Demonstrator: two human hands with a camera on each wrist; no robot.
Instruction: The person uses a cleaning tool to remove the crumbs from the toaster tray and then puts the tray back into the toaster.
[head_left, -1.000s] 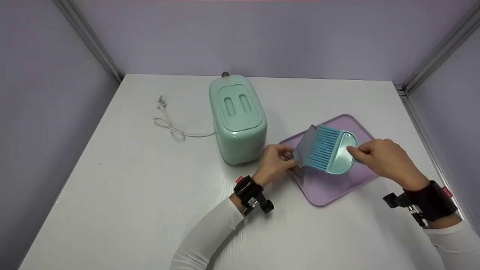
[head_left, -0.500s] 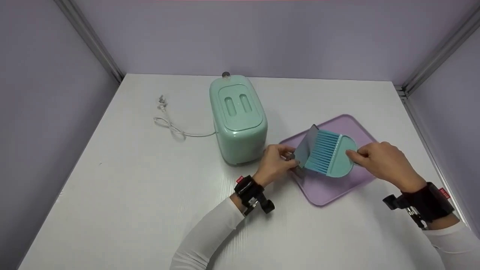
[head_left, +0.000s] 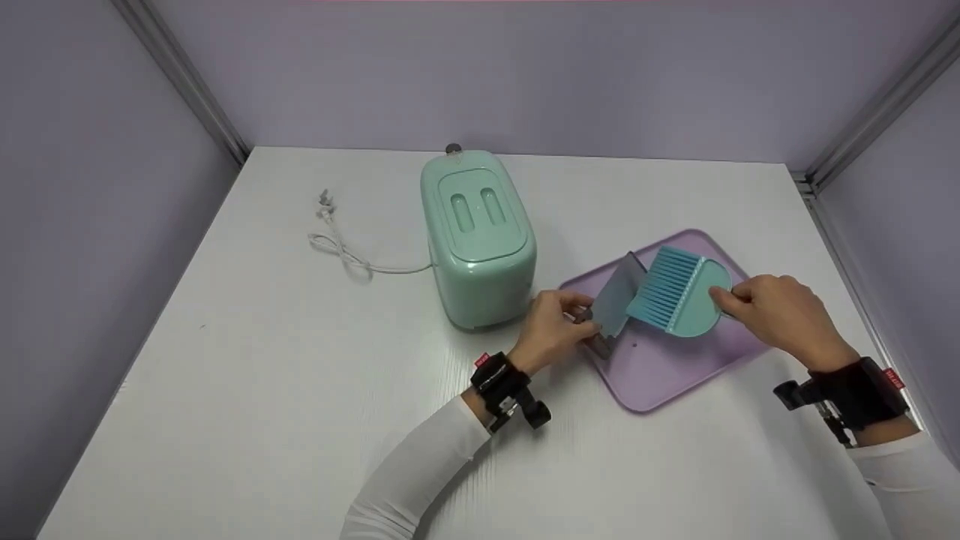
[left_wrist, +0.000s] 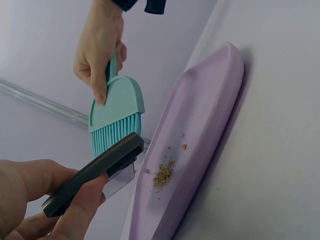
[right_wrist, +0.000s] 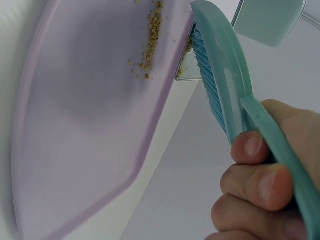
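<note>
My left hand [head_left: 551, 330] pinches a thin metal crumb tray [head_left: 619, 292] by its dark edge, tilted above the left part of a purple tray [head_left: 652, 386]. In my right hand [head_left: 787, 319] is the handle of a mint-green brush [head_left: 697, 304]; its blue bristles [head_left: 664, 285] lie along the crumb tray's face. Brown crumbs [left_wrist: 164, 175] sit in a small heap on the purple tray in the left wrist view. More crumbs cling to the crumb tray [right_wrist: 189, 70] near the bristles in the right wrist view. The bristle tips are partly hidden there.
A mint-green toaster [head_left: 480, 225] with a lid on top stands just left of the purple tray, close to my left hand. Its white cord [head_left: 341, 251] lies tied on the table toward the left. Walls rise behind and at both sides of the white table [head_left: 262, 390].
The brush first dips slightly toward me, then shifts up and right over the crumb tray. The crumb tray turns a little, showing more of its face. The left hand stays almost in place.
</note>
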